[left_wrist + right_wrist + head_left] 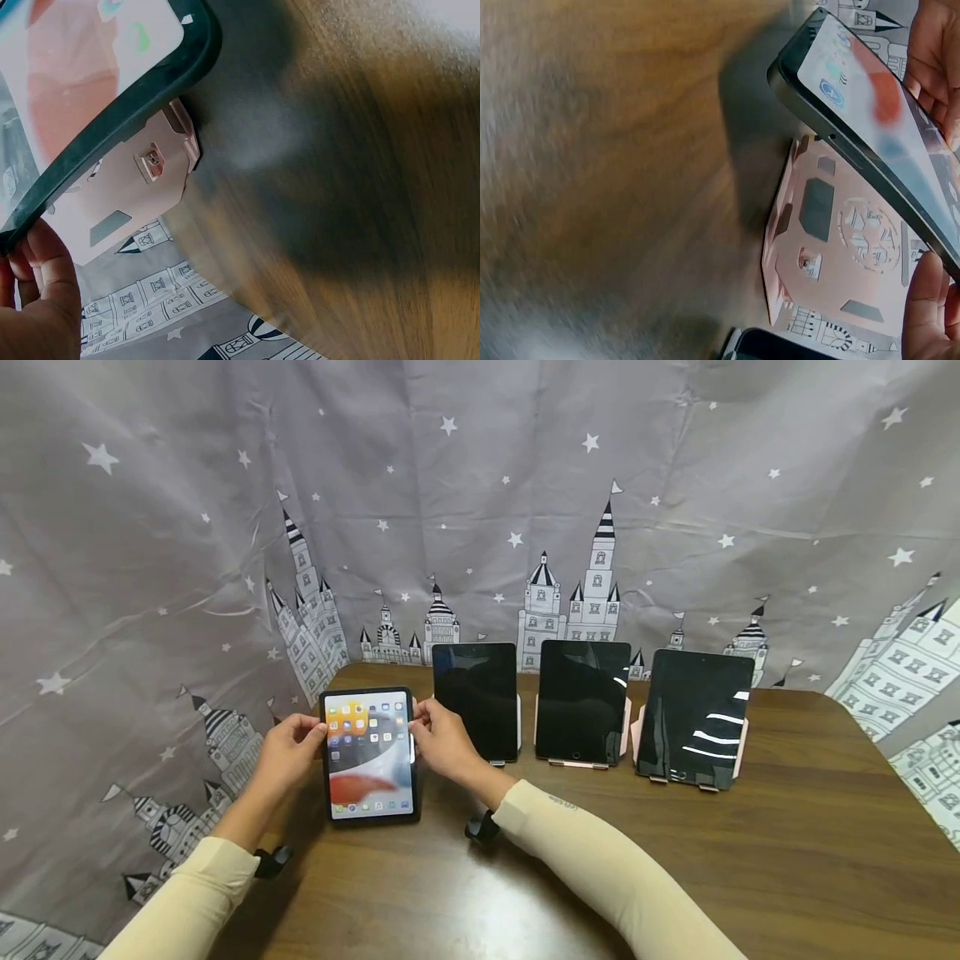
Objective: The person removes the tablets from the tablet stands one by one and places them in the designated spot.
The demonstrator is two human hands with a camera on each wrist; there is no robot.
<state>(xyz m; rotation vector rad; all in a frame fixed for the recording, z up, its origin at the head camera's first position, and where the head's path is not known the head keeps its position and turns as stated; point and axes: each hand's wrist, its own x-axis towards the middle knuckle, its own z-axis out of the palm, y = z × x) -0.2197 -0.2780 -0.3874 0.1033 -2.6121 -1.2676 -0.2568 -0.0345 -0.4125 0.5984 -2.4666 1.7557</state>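
Note:
A tablet [371,756] with a lit screen of app icons is held upright at the left of the table. My left hand [288,752] pinches its left edge between thumb and fingers. On the opposite edge my right hand [450,743] has a similar pinch. Behind the tablet stands a pink metal stand [840,225] with cutouts, mostly hidden in the head view. Both wrist views show a gap between the tablet's lower end and this stand. The left wrist view catches the tablet's dark lower rim [112,139] above the table.
Three dark-screened tablets lean on stands to the right: the nearest one [474,702], a middle one [582,702] and a far right one [693,718]. A grey curtain [480,485] with castles and stars hangs behind the brown wooden table [810,827].

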